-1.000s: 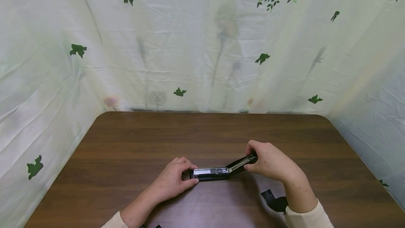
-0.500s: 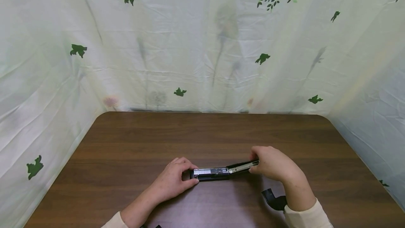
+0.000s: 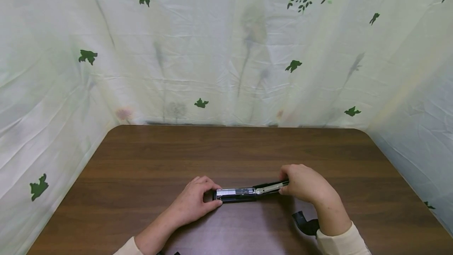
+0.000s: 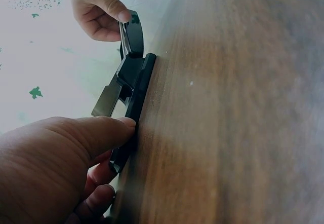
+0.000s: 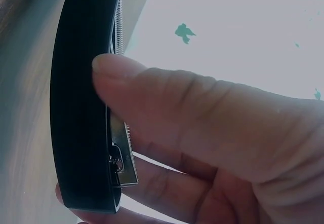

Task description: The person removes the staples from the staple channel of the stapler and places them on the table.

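Note:
A black stapler [image 3: 236,194] lies folded wide open on the table, its metal insides facing up. At its left end my left hand [image 3: 194,200] grips the base between thumb and fingers; the left wrist view shows the thumb pressed on the base's side [image 4: 136,100]. My right hand [image 3: 308,184] pinches the far end of the swung-back top arm, which slopes up slightly to the right. In the right wrist view the thumb lies across that black arm [image 5: 81,102], with a thin coil spring [image 5: 119,26] and a metal channel [image 5: 125,155] along its edge.
The brown wooden table [image 3: 170,148] extends around both hands. A white curtain [image 3: 219,50] with green leaf and bird prints stands behind and at the sides. A black strap piece [image 3: 305,223] sits at the right wrist.
My right hand has lowered the stapler's top arm, moving slightly right and toward me, so the arm lies flatter. Over the last half second it barely moves. The left hand stays put.

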### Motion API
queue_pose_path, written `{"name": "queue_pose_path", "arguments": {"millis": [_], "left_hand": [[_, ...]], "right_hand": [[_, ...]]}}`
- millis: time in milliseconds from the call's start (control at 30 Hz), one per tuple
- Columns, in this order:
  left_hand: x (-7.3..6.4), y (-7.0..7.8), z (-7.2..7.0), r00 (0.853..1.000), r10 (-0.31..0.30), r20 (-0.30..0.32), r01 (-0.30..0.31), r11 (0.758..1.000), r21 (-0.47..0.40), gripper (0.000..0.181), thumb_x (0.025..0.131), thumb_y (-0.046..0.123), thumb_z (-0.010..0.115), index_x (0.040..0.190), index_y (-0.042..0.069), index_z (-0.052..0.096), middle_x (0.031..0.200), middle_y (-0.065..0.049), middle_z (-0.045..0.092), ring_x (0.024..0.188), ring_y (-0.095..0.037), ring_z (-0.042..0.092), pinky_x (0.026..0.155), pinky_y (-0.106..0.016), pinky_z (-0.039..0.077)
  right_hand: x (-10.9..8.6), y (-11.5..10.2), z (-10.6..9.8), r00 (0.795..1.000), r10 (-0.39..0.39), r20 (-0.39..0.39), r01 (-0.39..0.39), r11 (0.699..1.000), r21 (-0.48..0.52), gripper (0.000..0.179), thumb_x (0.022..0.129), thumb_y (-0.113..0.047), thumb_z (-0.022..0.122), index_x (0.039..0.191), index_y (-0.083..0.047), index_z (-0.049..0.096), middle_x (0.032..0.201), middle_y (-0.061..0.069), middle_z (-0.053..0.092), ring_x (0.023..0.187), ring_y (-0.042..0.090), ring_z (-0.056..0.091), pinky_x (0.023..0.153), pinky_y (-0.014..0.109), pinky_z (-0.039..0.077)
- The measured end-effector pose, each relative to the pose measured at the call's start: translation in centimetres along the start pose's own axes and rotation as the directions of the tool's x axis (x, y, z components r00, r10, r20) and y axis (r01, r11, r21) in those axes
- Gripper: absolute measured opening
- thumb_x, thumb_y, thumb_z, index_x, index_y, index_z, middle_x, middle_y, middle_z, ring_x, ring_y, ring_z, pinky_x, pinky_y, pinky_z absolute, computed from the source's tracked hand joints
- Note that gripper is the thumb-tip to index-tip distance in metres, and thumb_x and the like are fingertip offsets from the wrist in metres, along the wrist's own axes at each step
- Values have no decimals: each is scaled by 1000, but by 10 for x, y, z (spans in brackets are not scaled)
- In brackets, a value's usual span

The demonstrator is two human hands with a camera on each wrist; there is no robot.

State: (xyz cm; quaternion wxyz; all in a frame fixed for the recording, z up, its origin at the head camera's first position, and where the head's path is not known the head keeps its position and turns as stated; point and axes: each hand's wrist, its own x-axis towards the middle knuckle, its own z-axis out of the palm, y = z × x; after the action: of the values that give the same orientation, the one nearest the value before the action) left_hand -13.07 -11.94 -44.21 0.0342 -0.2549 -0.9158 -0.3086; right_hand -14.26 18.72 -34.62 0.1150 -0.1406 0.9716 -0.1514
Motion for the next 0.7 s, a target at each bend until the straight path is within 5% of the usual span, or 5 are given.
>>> {"name": "queue_pose_path", "arguments": {"millis": [300, 533, 700], "left_hand": [[0, 0, 0, 1000, 0, -2, 0, 1000, -2, 27, 77, 35, 74, 101, 28, 66, 93, 20, 53, 88, -4, 46, 79, -30, 39], [-1, -1, 1, 1000, -3, -3, 3, 1000, -4, 27, 77, 35, 75, 101, 28, 66, 93, 20, 53, 89, -4, 46, 81, -31, 39], [-1, -1, 1, 1000, -3, -4, 3, 1000, -5, 27, 77, 35, 75, 102, 28, 66, 93, 20, 53, 89, -4, 46, 81, -31, 39]], "right_hand": [[1, -1, -1, 1000, -14, -13, 14, 1000, 6, 17, 74, -19, 75, 78, -19, 58, 70, -9, 53, 62, 11, 48, 57, 32, 39], [6, -10, 2, 986, -47, -158, 49, 999, 7, 11, 80, -25, 69, 87, -20, 63, 83, -10, 60, 77, 8, 57, 68, 34, 46], [12, -25, 12, 968, -85, -237, 93, 995, 22, 8, 82, -23, 69, 86, -23, 63, 78, -14, 59, 71, 5, 55, 64, 30, 45]]}}
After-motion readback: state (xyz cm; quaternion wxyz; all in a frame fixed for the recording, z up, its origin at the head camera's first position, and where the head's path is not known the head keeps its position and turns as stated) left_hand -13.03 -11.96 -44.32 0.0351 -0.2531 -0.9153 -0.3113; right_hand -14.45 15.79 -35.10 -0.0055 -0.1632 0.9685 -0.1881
